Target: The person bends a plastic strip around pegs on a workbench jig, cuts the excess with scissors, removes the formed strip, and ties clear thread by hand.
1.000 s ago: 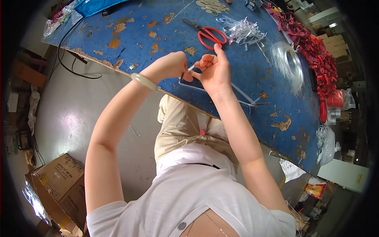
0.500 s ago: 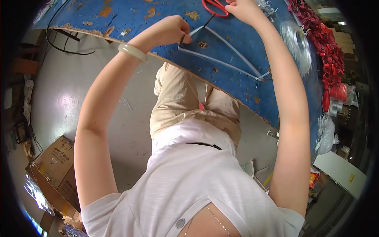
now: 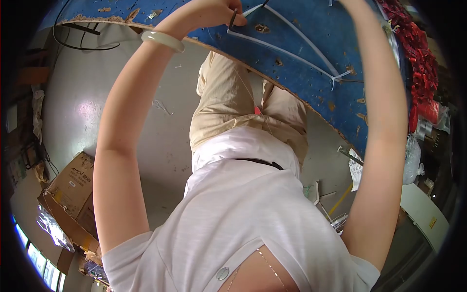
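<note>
We've got our left hand point(image 3: 229, 11) by a dark peg point(image 3: 233, 18), fingers pinching the white strip point(image 3: 282, 47); right hand's out of frame, can't tell

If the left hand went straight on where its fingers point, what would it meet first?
Past the dark peg by its fingers, the left hand would likely meet the slanting white ribbon on the blue table; height is unclear, so it might pass above.

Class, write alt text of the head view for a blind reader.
A person's left hand is at a dark peg beside white strips stretched across a worn blue table; the right forearm reaches past the top edge.
</note>
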`<state>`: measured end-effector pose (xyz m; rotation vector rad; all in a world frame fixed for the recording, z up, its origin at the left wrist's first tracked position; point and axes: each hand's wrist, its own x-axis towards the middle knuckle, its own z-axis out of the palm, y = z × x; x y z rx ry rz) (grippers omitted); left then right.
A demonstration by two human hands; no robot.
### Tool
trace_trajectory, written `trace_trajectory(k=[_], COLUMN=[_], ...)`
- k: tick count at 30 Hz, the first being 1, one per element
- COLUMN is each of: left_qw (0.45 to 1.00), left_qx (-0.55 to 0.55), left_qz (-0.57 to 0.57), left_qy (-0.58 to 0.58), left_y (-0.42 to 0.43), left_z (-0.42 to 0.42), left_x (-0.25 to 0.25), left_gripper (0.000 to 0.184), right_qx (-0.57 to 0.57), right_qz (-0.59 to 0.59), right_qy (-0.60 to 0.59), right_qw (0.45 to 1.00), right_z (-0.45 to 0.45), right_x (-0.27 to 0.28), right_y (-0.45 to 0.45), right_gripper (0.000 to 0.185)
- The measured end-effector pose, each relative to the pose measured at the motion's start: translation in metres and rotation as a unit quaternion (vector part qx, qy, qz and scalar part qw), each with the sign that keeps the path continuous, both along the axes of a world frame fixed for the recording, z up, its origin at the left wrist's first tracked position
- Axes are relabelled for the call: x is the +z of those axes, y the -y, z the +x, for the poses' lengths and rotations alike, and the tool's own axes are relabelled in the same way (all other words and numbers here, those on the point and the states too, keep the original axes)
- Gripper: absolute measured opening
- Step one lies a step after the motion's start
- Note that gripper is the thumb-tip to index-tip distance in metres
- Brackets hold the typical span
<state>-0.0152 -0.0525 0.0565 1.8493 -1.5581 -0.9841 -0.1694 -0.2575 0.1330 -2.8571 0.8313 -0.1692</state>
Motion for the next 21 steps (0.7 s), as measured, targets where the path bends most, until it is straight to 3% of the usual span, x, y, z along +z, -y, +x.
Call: trace_trajectory(k=[1, 3, 4, 5, 6, 8, 12, 14, 17, 21], left_qw=[1.0, 1.0, 1.0, 1.0, 1.0, 1.0, 1.0, 1.0, 0.999, 0.999], left_qx=[-0.007, 0.001, 0.004, 0.006, 0.009, 0.009, -0.004, 0.001, 0.002, 0.011], left_qz=[-0.001, 0.001, 0.001, 0.004, 0.008, 0.015, 0.02, 0.02, 0.021, 0.016], left_qy=[0.004, 0.005, 0.007, 0.001, -0.005, -0.004, -0.003, -0.005, -0.024, -0.04], left_y=[0.0, -0.002, -0.002, -0.002, -0.001, 0.0, 0.0, -0.001, -0.001, -0.003], left_z=[0.0, -0.001, -0.002, -0.001, -0.001, -0.003, 0.0, -0.004, -0.004, -0.002], left_x=[0.0, 0.003, 0.004, 0.003, 0.002, 0.003, 0.004, 0.009, 0.006, 0.005], left_gripper=[0.021, 0.02, 0.02, 0.02, 0.02, 0.02, 0.02, 0.02, 0.021, 0.02], right_qx=[0.003, 0.011, -0.055, -0.006, -0.05, -0.067, -0.073, -0.017, 0.006, -0.005], right_qz=[0.054, -0.114, -0.089, -0.057, 0.081, 0.139, 0.2, 0.185, 0.091, 0.099], right_qy=[0.039, 0.077, 0.1, 0.179, 0.161, 0.14, 0.155, 0.074, 0.067, 0.099], right_qw=[0.998, 0.99, 0.99, 0.982, 0.982, 0.978, 0.965, 0.98, 0.994, 0.99], right_z=[-0.018, -0.053, -0.067, -0.094, -0.13, -0.16, -0.167, -0.158, -0.14, -0.127], right_x=[0.015, 0.043, 0.052, 0.057, 0.061, 0.072, 0.033, 0.015, -0.013, -0.022], right_y=[-0.003, -0.025, -0.042, -0.045, -0.032, -0.083, -0.147, -0.147, -0.143, -0.144], right_gripper=[0.031, 0.026, 0.02, 0.017, 0.028, 0.036, 0.034, 0.035, 0.03, 0.033])
